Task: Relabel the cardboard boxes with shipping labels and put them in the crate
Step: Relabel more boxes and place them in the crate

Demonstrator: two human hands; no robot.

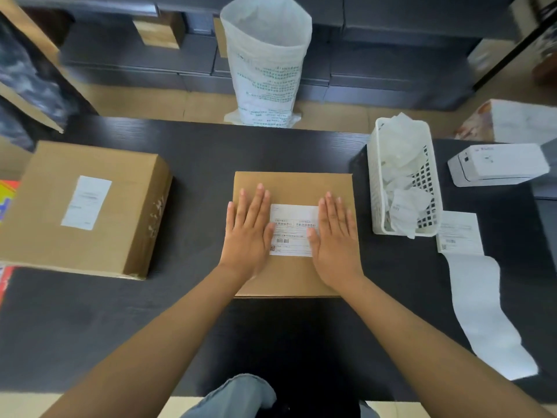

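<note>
At bench centre, flat open left hand (247,233) and right hand (335,243) press shipping label (294,229) onto cardboard box (294,188); best sweep toward 9 and 3 o'clock, sealing edges.
</note>
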